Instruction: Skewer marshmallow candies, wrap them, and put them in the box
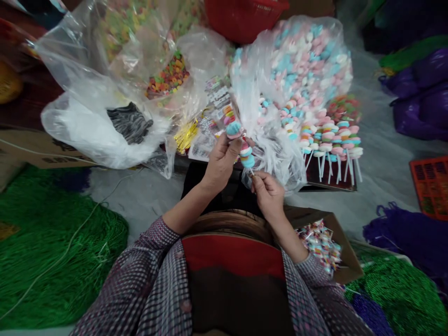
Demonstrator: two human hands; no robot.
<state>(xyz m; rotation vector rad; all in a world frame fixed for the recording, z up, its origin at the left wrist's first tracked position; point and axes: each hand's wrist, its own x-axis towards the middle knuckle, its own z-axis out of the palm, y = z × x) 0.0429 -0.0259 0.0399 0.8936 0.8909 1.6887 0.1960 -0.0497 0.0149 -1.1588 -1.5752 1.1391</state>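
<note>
Nearest the camera is the person's own front: a checked shirt (164,275) over the shoulders and sleeves, and between its two sides an apron (233,254), red above and dark below. Both forearms reach forward and inward from the sleeves, bare to the wrists, so that the hands come close together over the near edge of the table (345,185).

The left hand (221,163) is the farther forward of the two, its wrist angled inward and its fingers curled. Its thumb and fingertips are closed in a pinch at the upper part of a candy (247,160) of blue, white and red pieces. A blue and pink piece (234,129) shows at the same fingertips; whether it is on the stick cannot be told.

The right hand (270,192), lower and nearer the body, has its fingers folded in, thumb against forefinger, gripping the stick (252,172) below the candy. The candy tilts between the two hands, in front of a heap of clear wrappers (280,161).

To the right, a row of candy sticks (331,140) lies with its white ends over the table edge. Beside the right forearm, a box (346,242) holds wrapped sweets (320,242).
</note>
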